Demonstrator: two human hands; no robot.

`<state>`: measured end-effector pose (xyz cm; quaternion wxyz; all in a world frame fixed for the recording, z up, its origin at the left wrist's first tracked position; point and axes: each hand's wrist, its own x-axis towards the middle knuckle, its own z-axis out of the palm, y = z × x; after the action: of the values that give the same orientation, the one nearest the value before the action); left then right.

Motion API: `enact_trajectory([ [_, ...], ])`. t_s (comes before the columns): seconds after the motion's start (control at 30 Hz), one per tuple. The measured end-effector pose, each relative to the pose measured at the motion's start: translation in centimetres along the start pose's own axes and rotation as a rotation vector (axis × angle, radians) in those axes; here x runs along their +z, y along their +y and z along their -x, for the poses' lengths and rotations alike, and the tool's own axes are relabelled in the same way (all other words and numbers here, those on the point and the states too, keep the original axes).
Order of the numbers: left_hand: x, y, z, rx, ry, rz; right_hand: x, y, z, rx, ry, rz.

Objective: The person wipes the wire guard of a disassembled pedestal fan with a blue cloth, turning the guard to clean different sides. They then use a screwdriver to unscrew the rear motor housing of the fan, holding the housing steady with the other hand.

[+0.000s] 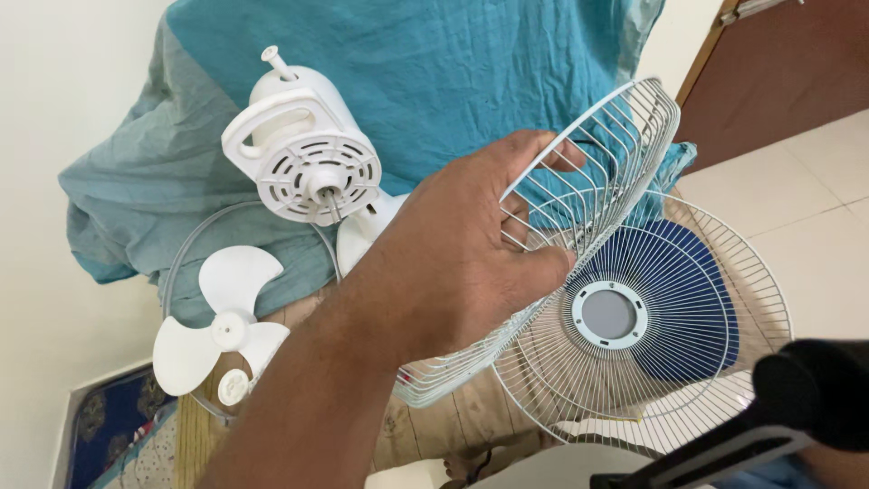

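You hold a white wire fan guard (pixel 579 190) tilted on edge, rim toward you — your left hand (pixel 462 254) grips its wires, fingers hooked through. It rises just above the second guard (pixel 670 308), which lies flat beside it, round, with a grey centre ring and blue showing through

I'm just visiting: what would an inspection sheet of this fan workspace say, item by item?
Surface: wooden table, partly under teal cloth.
Job's things: wire guard held tilted; second guard flat; fan motor; white blade.
Clutter: small white cap.
Hands: left hand grips the wire guard; right hand not in view.
Cables: nothing seen.
Surroundings: tiled floor, brown door, dark object in foreground.
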<state>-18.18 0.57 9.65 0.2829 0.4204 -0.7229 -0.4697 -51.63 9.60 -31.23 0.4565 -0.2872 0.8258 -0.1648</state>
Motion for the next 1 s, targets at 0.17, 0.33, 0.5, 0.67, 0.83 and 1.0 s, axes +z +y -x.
enact_trajectory([
  [0.17, 1.9, 0.8, 1.9, 0.011, -0.063, 0.085, 2.9, 0.6, 3.6, 0.001, -0.191, 0.045],
  [0.33, 2.1, -0.8, 1.6, -0.113, -0.109, 0.089, 1.0, -1.8, 2.4, -0.122, -0.008, -0.118],
  [0.5, 1.6, -1.2, 1.7, -0.208, -0.076, -0.125, -6.0, -11.9, 4.1, -0.806, 0.381, -0.517],
  [0.67, 1.7, -0.7, -0.1, -0.129, -0.008, -0.536, -10.3, -26.4, 12.6, -1.586, 0.324, -0.288],
  [0.83, 4.2, -1.6, -2.4, -0.009, 0.204, -0.647, -7.2, -29.1, 20.3, -1.653, 0.518, 0.080],
  [1.0, 4.5, -2.5, -4.4, 0.004, 0.315, -0.625, -5.7, -27.0, 18.2, -1.588, 0.486, -0.094],
])
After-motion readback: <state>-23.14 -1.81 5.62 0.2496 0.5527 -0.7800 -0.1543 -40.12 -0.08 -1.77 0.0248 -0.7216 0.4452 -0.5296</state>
